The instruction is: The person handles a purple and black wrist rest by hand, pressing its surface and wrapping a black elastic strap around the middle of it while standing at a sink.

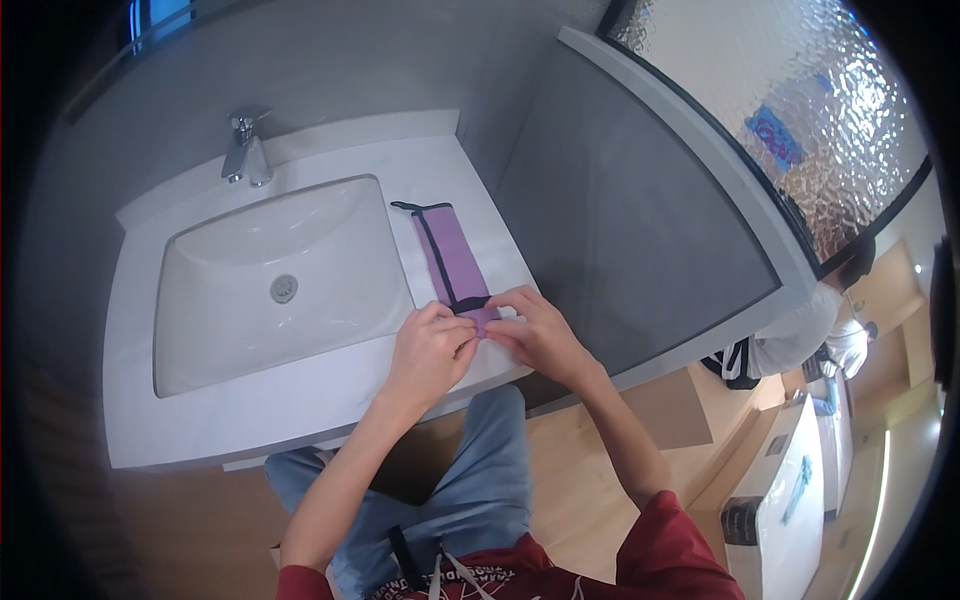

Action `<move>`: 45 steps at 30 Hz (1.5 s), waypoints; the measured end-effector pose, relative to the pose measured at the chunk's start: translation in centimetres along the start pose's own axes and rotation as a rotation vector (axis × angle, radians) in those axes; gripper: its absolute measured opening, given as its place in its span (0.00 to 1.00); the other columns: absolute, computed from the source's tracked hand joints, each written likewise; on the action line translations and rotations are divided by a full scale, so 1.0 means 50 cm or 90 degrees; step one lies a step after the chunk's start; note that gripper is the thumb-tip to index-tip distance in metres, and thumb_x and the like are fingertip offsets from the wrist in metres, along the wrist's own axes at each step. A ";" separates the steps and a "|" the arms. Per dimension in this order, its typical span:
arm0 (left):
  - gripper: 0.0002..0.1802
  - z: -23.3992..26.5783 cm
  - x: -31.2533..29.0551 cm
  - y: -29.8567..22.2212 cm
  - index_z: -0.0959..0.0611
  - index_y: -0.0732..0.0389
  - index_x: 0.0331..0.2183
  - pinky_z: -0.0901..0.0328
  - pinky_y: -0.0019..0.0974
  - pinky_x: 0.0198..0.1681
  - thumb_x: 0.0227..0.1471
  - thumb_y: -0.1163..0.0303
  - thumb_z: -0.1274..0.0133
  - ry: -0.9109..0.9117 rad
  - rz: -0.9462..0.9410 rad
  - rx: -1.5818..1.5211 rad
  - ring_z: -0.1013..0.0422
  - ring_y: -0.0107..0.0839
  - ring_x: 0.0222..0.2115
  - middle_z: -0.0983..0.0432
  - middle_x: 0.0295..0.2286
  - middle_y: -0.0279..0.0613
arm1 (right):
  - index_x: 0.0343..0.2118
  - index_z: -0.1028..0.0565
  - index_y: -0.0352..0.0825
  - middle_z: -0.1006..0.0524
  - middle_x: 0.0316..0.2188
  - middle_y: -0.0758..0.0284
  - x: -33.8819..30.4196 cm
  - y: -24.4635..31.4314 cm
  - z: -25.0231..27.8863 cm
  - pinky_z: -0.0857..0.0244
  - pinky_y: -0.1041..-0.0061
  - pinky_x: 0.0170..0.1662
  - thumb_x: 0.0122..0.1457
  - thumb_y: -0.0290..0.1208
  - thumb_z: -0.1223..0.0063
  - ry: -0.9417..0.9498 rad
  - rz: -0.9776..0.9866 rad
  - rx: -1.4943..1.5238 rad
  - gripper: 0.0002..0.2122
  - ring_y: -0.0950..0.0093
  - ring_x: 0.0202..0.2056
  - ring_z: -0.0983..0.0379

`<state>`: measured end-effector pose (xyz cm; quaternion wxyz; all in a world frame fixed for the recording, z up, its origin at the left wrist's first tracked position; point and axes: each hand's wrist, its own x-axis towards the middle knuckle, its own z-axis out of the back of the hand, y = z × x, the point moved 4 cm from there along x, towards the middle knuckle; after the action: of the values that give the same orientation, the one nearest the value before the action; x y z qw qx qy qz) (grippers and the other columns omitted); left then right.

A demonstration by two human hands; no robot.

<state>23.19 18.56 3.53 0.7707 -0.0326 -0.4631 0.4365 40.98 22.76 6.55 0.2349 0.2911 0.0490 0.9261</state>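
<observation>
hands [430, 345] [537, 335] both in pinch grip on nr end of purple pouch [460, 255], rest just beyond

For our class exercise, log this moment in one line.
left hand: touching purple pouch, near end | right hand: touching pouch, same end | pouch: lying on white counter, right of sink

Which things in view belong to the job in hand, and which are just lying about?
Seems in use:
- purple pouch
- left hand and right hand, both at its near end
- countertop under it

Seems just about:
- sink
- faucet
- gray partition
- textured glass panel
</observation>
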 end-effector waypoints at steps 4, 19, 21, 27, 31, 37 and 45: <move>0.07 -0.005 -0.005 -0.004 0.09 0.61 0.30 0.31 0.41 0.39 0.44 0.73 0.32 0.005 0.005 0.036 0.24 0.35 0.36 0.13 0.32 0.34 | 0.37 0.18 0.35 0.20 0.41 0.67 -0.006 -0.001 0.009 0.27 0.65 0.43 0.50 0.20 0.32 0.093 0.025 -0.055 0.11 0.64 0.43 0.23; 0.08 0.013 -0.026 0.004 0.11 0.62 0.34 0.33 0.40 0.44 0.49 0.71 0.35 -0.011 0.024 0.014 0.26 0.36 0.41 0.16 0.37 0.34 | 0.38 0.20 0.33 0.24 0.33 0.64 0.013 0.005 0.007 0.27 0.66 0.41 0.52 0.22 0.37 0.215 0.090 -0.149 0.09 0.64 0.36 0.24; 0.08 0.014 -0.028 0.003 0.11 0.62 0.34 0.33 0.40 0.44 0.50 0.71 0.36 -0.014 0.021 0.017 0.26 0.35 0.41 0.16 0.37 0.34 | 0.37 0.20 0.32 0.25 0.32 0.64 0.005 0.000 0.000 0.27 0.66 0.39 0.52 0.21 0.38 0.188 0.101 -0.139 0.09 0.64 0.36 0.24; 0.09 0.022 -0.029 -0.005 0.10 0.62 0.34 0.32 0.41 0.42 0.48 0.72 0.34 -0.023 0.012 0.040 0.25 0.37 0.40 0.14 0.37 0.36 | 0.42 0.22 0.30 0.24 0.36 0.60 -0.021 -0.012 -0.003 0.26 0.64 0.42 0.53 0.21 0.42 0.187 0.072 -0.129 0.12 0.61 0.38 0.24; 0.10 0.043 -0.059 0.000 0.11 0.63 0.35 0.31 0.42 0.43 0.47 0.73 0.34 -0.021 0.064 0.038 0.24 0.38 0.40 0.15 0.38 0.37 | 0.44 0.21 0.30 0.22 0.38 0.60 -0.011 0.005 0.024 0.25 0.64 0.42 0.53 0.20 0.42 0.155 0.068 -0.103 0.14 0.61 0.39 0.23; 0.13 0.051 -0.055 0.003 0.12 0.64 0.37 0.30 0.43 0.45 0.46 0.74 0.33 -0.028 0.091 -0.009 0.25 0.41 0.41 0.16 0.39 0.39 | 0.41 0.18 0.31 0.21 0.36 0.62 -0.020 -0.013 0.022 0.24 0.66 0.41 0.52 0.19 0.34 0.107 0.047 -0.124 0.12 0.64 0.37 0.22; 0.13 0.040 -0.042 -0.001 0.12 0.65 0.36 0.29 0.43 0.47 0.45 0.73 0.32 -0.022 0.071 0.020 0.25 0.41 0.43 0.16 0.41 0.40 | 0.35 0.19 0.31 0.22 0.32 0.64 -0.006 -0.010 0.014 0.26 0.66 0.38 0.50 0.20 0.33 0.122 0.119 -0.127 0.09 0.64 0.35 0.23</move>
<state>21.35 16.36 3.25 0.7375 -0.0386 -0.4668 0.4866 41.78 23.04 6.85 0.1697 0.1796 -0.0484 0.9678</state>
